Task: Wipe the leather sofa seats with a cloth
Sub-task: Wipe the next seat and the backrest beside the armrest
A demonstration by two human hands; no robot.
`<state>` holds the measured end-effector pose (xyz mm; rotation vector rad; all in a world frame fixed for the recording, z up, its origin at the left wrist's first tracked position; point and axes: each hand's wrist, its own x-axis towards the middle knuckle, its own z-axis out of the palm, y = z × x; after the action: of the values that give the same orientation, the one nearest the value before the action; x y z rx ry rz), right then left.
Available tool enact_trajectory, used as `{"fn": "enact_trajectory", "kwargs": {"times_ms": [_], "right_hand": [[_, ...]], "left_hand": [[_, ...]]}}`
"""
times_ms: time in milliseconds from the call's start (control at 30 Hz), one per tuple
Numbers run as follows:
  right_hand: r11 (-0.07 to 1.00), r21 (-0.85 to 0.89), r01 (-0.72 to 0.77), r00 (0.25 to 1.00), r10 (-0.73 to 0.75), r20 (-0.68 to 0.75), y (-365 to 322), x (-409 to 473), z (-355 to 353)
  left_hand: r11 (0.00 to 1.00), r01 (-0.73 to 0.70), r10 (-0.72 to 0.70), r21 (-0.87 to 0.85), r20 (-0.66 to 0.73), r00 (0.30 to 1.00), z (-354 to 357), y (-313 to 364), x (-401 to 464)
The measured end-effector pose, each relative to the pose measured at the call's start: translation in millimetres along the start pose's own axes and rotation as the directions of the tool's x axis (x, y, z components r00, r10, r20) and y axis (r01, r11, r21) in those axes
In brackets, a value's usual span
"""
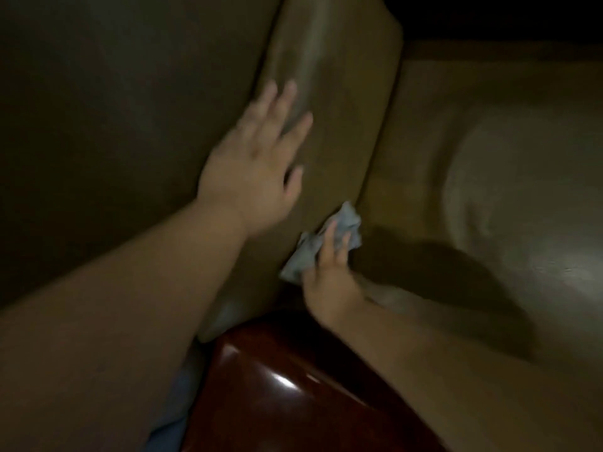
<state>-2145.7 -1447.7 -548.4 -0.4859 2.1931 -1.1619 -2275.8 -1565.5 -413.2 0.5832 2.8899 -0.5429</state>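
A tan leather sofa fills the view, with its padded armrest (342, 102) running up the middle and the seat cushion (509, 197) to the right. My left hand (254, 164) lies flat with spread fingers on the armrest's left side. My right hand (329, 275) presses a crumpled grey cloth (329, 239) into the crease where the armrest meets the seat. The fingers lie over the cloth, and whether they curl round it is blurred.
A glossy dark red wooden arm end (293, 386) sits at the bottom centre, just below my right hand. A darker leather surface (114, 109) spreads to the left. The far top right is black.
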Motion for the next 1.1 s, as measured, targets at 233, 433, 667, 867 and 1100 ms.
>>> {"fn": "enact_trajectory", "kwargs": {"times_ms": [233,433,667,867,1100], "right_hand": [[0.987,0.138,-0.081,0.894,0.133,-0.427,6.1,98.0,-102.7],[0.997,-0.07,0.036,0.986,-0.047,-0.158,-15.7,-17.5,40.2],[0.987,-0.117,-0.107,0.828,0.024,-0.56,30.6,104.5,-58.0],[0.995,0.032,0.089,0.892,-0.066,-0.448,-10.3,6.1,24.0],[0.964,0.188,-0.188,0.887,0.248,-0.389,47.9,68.1,2.1]], "left_hand": [[0.998,-0.012,0.011,0.061,0.015,1.0,33.9,8.5,-85.2],[0.993,-0.021,0.024,0.112,-0.025,0.999,40.8,8.2,-84.0],[0.99,-0.029,0.036,0.139,-0.054,0.998,48.6,7.5,-82.2],[0.992,-0.032,0.042,0.124,-0.08,0.996,45.5,9.6,-81.6],[0.99,-0.033,0.046,0.135,-0.089,0.995,51.3,8.1,-82.6]]}}
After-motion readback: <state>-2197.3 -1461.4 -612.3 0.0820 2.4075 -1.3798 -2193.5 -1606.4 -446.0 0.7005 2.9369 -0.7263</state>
